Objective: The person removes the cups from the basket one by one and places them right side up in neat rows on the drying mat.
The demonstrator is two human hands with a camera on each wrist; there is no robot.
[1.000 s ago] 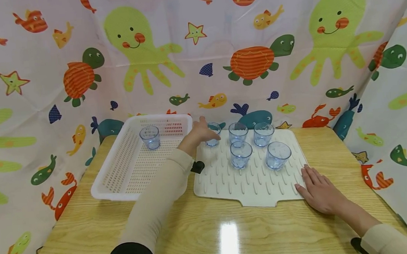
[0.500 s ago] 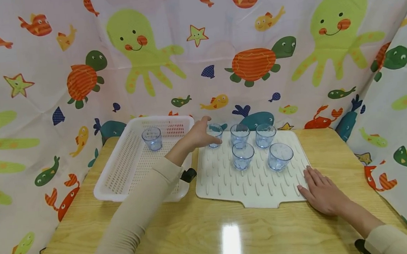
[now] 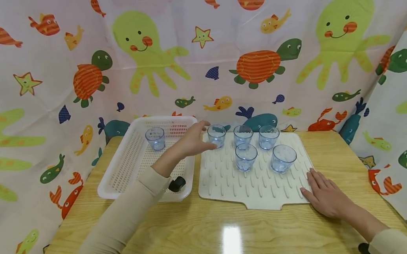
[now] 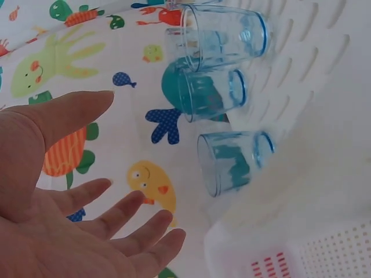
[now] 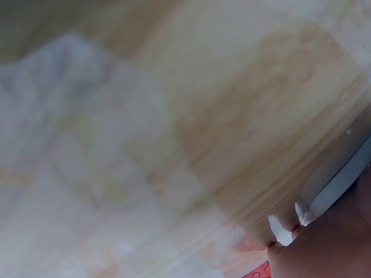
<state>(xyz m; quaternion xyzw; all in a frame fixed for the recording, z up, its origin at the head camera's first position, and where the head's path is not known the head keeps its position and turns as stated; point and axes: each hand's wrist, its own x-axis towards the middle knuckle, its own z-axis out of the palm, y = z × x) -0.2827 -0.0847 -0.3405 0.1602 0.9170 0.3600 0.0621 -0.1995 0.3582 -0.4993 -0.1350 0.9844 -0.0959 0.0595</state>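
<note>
My left hand (image 3: 191,141) is just left of a clear blue glass (image 3: 217,137) at the back left corner of a white ribbed drying mat (image 3: 225,180). Its thumb and fingers are spread apart, and in the left wrist view a gap shows between the hand (image 4: 64,226) and that glass (image 4: 235,164). Several more blue glasses stand upright to the right on the mat, among them a front one (image 3: 246,158) and a right one (image 3: 283,159). My right hand (image 3: 327,195) lies flat at the mat's right edge, fingers extended.
A white perforated plastic basket (image 3: 102,181) stands left of the mat, with one blue glass (image 3: 155,139) inside near its back. Both are on a wooden table (image 3: 182,234). A curtain (image 3: 200,84) printed with sea animals hangs behind and along the sides.
My left hand has drawn back leftward from the back left glass, and its forearm now reaches farther over the basket. The glasses keep their places on the mat. My right hand stays put.
</note>
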